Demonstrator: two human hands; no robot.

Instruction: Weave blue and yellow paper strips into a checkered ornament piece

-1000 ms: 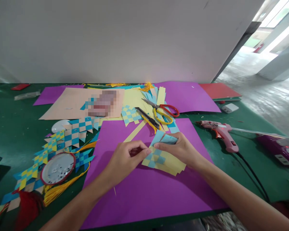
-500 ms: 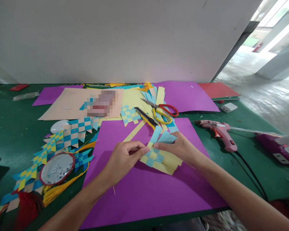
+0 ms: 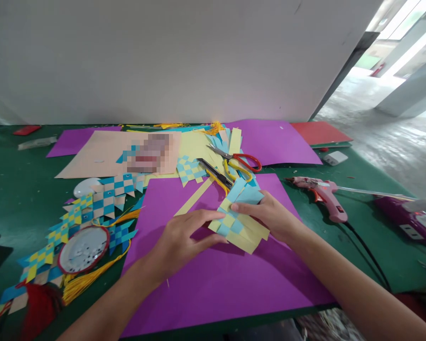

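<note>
A woven paper piece [image 3: 236, 226] of pale yellow and light blue strips is held just above a purple sheet [image 3: 206, 284]. Its strips cross in a checker pattern on the left side, and loose ends stick out at the top and lower right. My right hand [image 3: 277, 217] grips it from the right, thumb on top and the other fingers hidden behind. At its left edge, my left hand [image 3: 184, 237] has index finger and thumb on the weave, a little apart from each other. One loose yellow strip [image 3: 195, 196] lies on the purple sheet behind my left hand.
Scissors [image 3: 241, 161] and a yellow box cutter [image 3: 216, 175] lie behind the weave. To the right are a pink glue gun [image 3: 321, 192] and a purple power strip [image 3: 408, 220]. Finished woven fish [image 3: 104, 201], a round dish [image 3: 84, 248] and yellow tassels [image 3: 87, 279] are at left.
My left fingers have opened from a pinch at the weave's left corner to a wider hold on its edge. My right thumb has shifted slightly up and right on the paper.
</note>
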